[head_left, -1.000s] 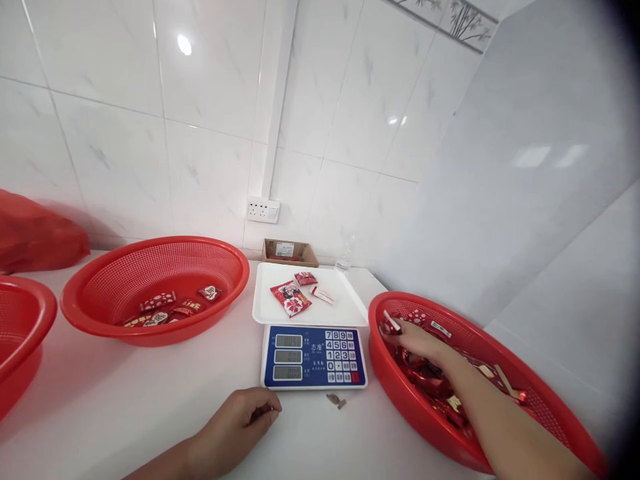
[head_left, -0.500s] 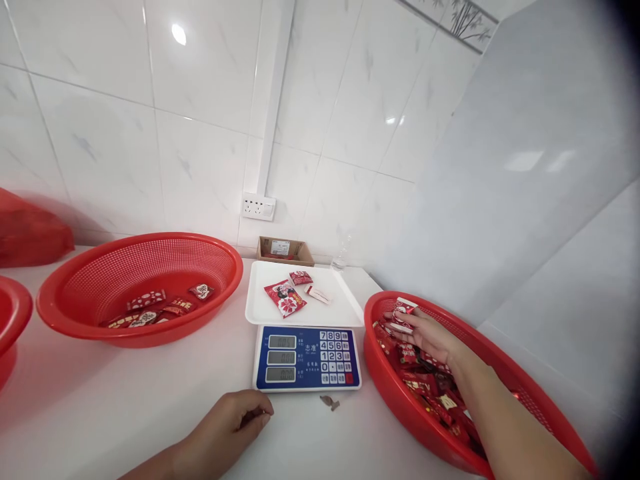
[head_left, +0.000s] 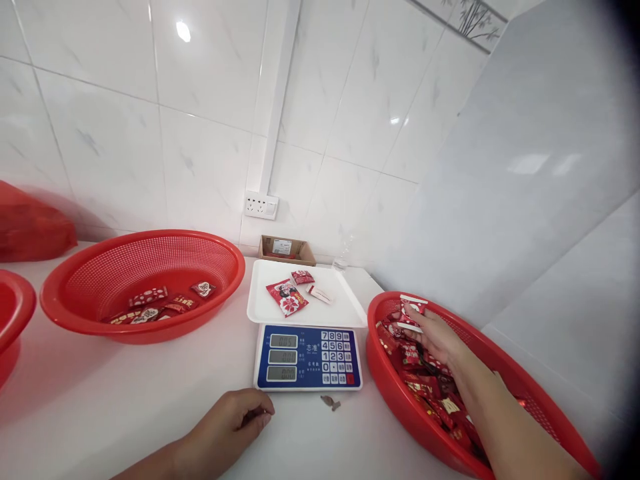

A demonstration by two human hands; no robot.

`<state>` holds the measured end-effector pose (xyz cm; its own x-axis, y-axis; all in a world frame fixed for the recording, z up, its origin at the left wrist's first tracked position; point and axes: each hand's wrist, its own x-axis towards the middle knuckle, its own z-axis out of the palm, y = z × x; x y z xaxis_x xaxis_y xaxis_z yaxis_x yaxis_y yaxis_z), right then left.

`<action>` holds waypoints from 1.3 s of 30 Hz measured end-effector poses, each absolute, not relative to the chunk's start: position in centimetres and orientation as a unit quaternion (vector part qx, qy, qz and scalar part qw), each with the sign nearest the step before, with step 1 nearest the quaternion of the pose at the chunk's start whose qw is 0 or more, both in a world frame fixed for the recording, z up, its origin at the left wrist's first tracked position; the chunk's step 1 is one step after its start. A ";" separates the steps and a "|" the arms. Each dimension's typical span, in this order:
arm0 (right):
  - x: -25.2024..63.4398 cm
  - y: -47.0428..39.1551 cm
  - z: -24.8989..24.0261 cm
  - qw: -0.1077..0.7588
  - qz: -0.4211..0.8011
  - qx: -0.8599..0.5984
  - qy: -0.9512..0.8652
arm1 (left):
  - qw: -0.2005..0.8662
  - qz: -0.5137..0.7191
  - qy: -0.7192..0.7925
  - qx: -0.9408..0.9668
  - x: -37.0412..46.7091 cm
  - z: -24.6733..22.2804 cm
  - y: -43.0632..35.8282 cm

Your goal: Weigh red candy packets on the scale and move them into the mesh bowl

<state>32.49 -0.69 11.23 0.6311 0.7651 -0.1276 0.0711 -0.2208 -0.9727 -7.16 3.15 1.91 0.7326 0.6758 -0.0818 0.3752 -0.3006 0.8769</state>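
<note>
My right hand (head_left: pixel 434 331) is over the far end of the right red basket (head_left: pixel 537 393), its fingers closed on a red and white packet (head_left: pixel 411 312). Under it lie many red packets (head_left: pixel 425 385). My left hand (head_left: pixel 240 427) rests on the white table in front of the scale (head_left: pixel 309 358), fingers curled together; what they hold, if anything, is hidden. On the scale's white tray (head_left: pixel 260 300) lie a large red packet (head_left: pixel 287 297), a small red packet (head_left: pixel 302 277) and a whitish packet (head_left: pixel 319 294).
A left red basket (head_left: pixel 75 313) holds several packets. Another red basket (head_left: pixel 15 307) and a red bag (head_left: pixel 33 223) are at the far left. Behind the tray stand a cardboard box (head_left: pixel 300 253) and a clear bottle (head_left: pixel 342 257). Small brown scraps (head_left: pixel 330 402) lie before the scale.
My right hand has lifted the red and white packet slightly, and more of the packet shows. My left hand has stayed in place. The view has shifted a little.
</note>
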 end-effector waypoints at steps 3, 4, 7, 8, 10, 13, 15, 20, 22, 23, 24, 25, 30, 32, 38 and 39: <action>31.8 -0.4 12.0 0.510 0.232 -0.764 -0.321 | 0.485 0.155 0.333 0.794 -7.2 2.1 3.1; 31.4 -0.2 12.3 0.505 0.198 -0.772 -0.330 | 0.484 0.157 0.331 0.795 -7.2 2.2 3.1; 29.8 0.7 13.4 0.462 0.074 -0.800 -0.376 | 0.477 0.168 0.317 0.803 -7.4 2.1 3.1; 29.1 1.1 13.7 0.423 0.041 -0.809 -0.406 | 0.476 0.171 0.313 0.804 -7.4 2.0 3.1; 27.3 2.1 14.3 0.331 0.000 -0.816 -0.474 | 0.476 0.176 0.308 0.805 -7.5 1.8 3.2; 24.1 3.9 14.6 0.267 0.024 -0.793 -0.547 | 0.479 0.182 0.304 0.803 -7.6 1.5 3.2; 22.3 5.2 14.3 0.271 0.077 -0.782 -0.556 | 0.475 0.186 0.302 0.805 -7.6 1.5 3.2; 20.2 7.8 12.7 0.194 0.051 -0.782 -0.590 | 0.468 0.187 0.297 0.811 -7.7 1.8 3.1; 20.0 8.3 12.1 0.165 0.049 -0.769 -0.615 | 0.466 0.184 0.295 0.814 -7.8 1.7 3.1; 19.9 8.4 12.0 0.161 0.059 -0.763 -0.624 | 0.464 0.184 0.293 0.816 -7.8 1.7 3.1; 19.8 8.5 11.8 0.163 0.073 -0.754 -0.632 | 0.461 0.186 0.291 0.817 -7.8 1.6 3.1; 19.7 8.6 11.8 0.169 0.087 -0.745 -0.639 | 0.459 0.188 0.290 0.819 -7.8 1.6 3.1; 19.3 9.2 12.0 0.152 0.055 -0.745 -0.647 | 0.453 0.191 0.285 0.823 -7.8 1.5 3.2; 19.5 9.5 11.9 0.125 0.026 -0.749 -0.650 | 0.453 0.189 0.283 0.824 -7.8 1.5 3.2; 21.3 9.6 11.3 0.078 0.058 -0.763 -0.639 | 0.449 0.194 0.281 0.825 -7.8 1.5 3.2; 21.7 9.5 11.3 0.073 0.058 -0.768 -0.633 | 0.449 0.194 0.281 0.825 -7.8 1.5 3.2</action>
